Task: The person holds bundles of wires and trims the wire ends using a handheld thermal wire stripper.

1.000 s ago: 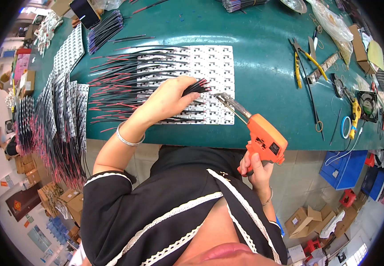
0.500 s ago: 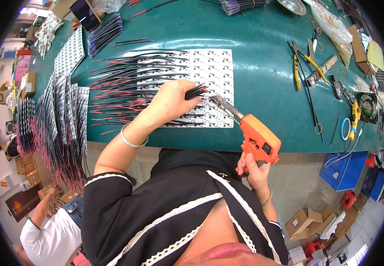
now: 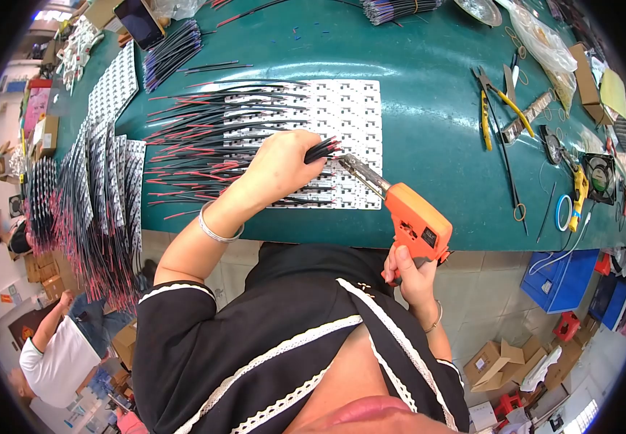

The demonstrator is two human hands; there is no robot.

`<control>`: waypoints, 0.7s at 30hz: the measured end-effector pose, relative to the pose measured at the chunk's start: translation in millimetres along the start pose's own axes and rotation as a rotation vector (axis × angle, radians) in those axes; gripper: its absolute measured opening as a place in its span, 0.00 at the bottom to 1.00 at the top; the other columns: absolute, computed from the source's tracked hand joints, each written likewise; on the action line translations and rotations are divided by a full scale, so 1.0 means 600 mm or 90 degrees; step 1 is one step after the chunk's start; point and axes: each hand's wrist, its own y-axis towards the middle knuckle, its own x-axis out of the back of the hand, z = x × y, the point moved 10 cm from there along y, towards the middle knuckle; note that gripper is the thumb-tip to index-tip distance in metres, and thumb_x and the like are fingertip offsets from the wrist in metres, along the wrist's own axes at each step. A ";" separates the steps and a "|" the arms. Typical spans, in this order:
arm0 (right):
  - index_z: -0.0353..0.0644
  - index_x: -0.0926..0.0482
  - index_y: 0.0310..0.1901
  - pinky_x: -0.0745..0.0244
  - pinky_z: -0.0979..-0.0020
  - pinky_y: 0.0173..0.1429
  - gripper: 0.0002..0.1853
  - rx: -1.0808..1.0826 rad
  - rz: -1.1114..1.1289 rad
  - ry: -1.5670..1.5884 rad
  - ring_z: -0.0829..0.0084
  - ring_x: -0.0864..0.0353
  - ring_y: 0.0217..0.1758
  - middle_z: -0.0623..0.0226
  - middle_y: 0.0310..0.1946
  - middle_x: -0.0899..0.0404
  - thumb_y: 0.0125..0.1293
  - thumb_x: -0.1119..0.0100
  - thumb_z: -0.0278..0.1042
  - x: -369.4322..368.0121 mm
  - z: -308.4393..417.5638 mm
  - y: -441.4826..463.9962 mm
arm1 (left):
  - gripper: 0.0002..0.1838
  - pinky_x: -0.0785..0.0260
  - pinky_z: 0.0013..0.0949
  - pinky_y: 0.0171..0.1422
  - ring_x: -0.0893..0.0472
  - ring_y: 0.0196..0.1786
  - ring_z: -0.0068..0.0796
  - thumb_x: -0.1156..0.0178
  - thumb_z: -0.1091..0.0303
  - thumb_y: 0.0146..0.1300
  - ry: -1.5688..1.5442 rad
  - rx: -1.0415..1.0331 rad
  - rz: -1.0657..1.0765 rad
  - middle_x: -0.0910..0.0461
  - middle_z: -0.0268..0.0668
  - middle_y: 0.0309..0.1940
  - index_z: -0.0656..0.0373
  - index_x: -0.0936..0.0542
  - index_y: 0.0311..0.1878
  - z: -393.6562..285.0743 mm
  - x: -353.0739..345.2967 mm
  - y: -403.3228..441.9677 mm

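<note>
My left hand [image 3: 287,165] is closed round a bundle of black wires [image 3: 321,149] with red tips, over a white circuit board panel [image 3: 360,116]. Rows of black and red wires [image 3: 190,148] lie across the panel's left part and stick out past its left edge. In my right hand [image 3: 412,273] is an orange soldering gun [image 3: 418,217], held by its handle. Its metal tip points up and left, close to the bundle's red ends; whether it touches them I cannot tell.
Pliers [image 3: 485,116], scissors and a small fan [image 3: 599,176] lie on the green table [image 3: 428,94] at right. Wired panels [image 3: 103,195] hang over the left edge. A phone [image 3: 139,23] stands at the back left. A person in a white shirt [image 3: 60,365] is at lower left.
The soldering gun has moved left and slightly down with my right hand, its tip nearer the wire ends. My left hand shifted slightly. A person in white has appeared at lower left.
</note>
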 end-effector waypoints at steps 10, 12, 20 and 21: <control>0.31 0.34 0.49 0.35 0.75 0.18 0.18 0.027 -0.012 0.025 0.77 0.33 0.14 0.68 0.19 0.34 0.66 0.48 0.37 0.003 0.011 -0.006 | 0.10 0.34 0.42 0.34 0.26 0.29 0.51 0.40 0.68 0.49 0.019 -0.007 0.014 0.27 0.49 0.22 0.66 0.27 0.27 -0.005 -0.002 0.004; 0.32 0.33 0.46 0.36 0.77 0.18 0.16 0.029 -0.022 0.030 0.78 0.33 0.14 0.69 0.18 0.33 0.66 0.49 0.37 0.004 0.012 -0.007 | 0.10 0.35 0.42 0.33 0.26 0.28 0.51 0.40 0.68 0.50 -0.008 0.002 0.040 0.27 0.49 0.22 0.67 0.26 0.27 -0.003 -0.005 0.008; 0.33 0.33 0.44 0.34 0.76 0.18 0.14 -0.001 -0.019 0.025 0.77 0.33 0.14 0.68 0.18 0.34 0.66 0.48 0.37 0.002 0.001 -0.007 | 0.09 0.35 0.41 0.33 0.26 0.27 0.51 0.40 0.68 0.50 -0.028 0.004 0.134 0.27 0.50 0.21 0.67 0.24 0.28 -0.001 -0.014 0.021; 0.33 0.33 0.43 0.34 0.76 0.18 0.14 0.002 -0.015 0.021 0.77 0.33 0.14 0.68 0.18 0.34 0.66 0.48 0.37 0.001 0.001 -0.006 | 0.09 0.35 0.41 0.33 0.26 0.28 0.51 0.40 0.69 0.50 -0.023 -0.014 0.125 0.27 0.51 0.21 0.67 0.24 0.28 -0.004 -0.013 0.021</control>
